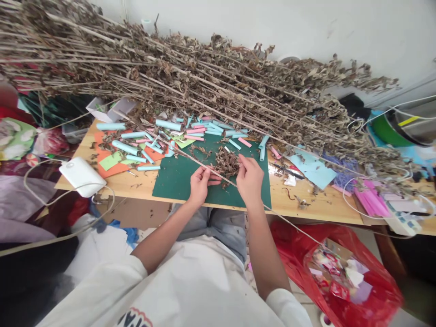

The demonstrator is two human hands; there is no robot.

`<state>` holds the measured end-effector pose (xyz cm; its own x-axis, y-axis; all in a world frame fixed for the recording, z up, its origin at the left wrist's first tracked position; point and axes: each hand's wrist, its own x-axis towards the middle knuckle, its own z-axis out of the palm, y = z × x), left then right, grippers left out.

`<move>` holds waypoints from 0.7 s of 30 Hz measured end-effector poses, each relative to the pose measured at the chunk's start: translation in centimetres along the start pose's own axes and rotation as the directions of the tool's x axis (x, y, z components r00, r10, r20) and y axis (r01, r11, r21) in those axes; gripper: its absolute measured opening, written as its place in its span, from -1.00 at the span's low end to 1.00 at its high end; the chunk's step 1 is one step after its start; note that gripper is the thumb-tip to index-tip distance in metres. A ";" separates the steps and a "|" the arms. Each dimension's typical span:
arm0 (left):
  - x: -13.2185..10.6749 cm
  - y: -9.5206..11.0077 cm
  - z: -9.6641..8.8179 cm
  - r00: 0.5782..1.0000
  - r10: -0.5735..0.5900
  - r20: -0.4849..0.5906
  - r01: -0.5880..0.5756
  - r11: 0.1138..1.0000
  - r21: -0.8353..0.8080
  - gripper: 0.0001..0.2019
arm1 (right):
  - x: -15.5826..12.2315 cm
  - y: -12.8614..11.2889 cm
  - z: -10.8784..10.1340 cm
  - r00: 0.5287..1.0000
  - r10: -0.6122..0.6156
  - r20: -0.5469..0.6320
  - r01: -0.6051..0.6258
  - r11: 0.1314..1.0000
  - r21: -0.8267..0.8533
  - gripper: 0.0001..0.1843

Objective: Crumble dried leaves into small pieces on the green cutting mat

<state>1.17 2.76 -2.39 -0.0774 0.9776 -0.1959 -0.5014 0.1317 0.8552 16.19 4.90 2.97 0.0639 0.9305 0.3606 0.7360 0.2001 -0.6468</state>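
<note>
A plain white wall [238, 22] stands at the far side, bright with soft daylight. A long wooden table [327, 210] runs from left to right in front of it. On the near right, a red bag [340, 259] sits on the grey floor [420, 295]. Soft cloth things [20, 209] are piled on the left.

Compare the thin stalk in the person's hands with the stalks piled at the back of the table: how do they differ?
The held stalk is almost bare; the piled stalks carry many curled dry leaves. The held stalk lies alone, slanting across the green mat; the piled stalks lie heaped together. The left hand and right hand pinch the held stalk; neither touches the piled stalks. Both are thin, pale and dry.
</note>
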 end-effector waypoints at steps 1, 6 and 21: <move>-0.2 0.1 0.1 1.000 -0.005 -0.003 0.005 1.000 -0.002 -0.63 | -0.3 -0.5 0.0 1.000 -0.001 0.014 0.001 1.000 0.022 -0.63; -1.7 0.3 0.8 0.999 -0.027 0.022 0.027 1.000 -0.009 -0.62 | -1.2 -3.1 0.1 0.977 -0.025 0.213 -0.008 0.989 0.149 -0.71; -3.4 -0.4 2.5 0.996 -0.022 0.082 0.020 0.999 0.025 -0.57 | -1.6 -3.7 1.0 0.979 0.024 0.200 -0.096 0.929 0.357 -0.83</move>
<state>3.82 -0.17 -0.85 0.0045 0.9846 -0.1748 -0.4809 0.1554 0.8629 12.69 2.99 4.19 -0.0546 0.9776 0.2031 0.4367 0.2063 -0.8756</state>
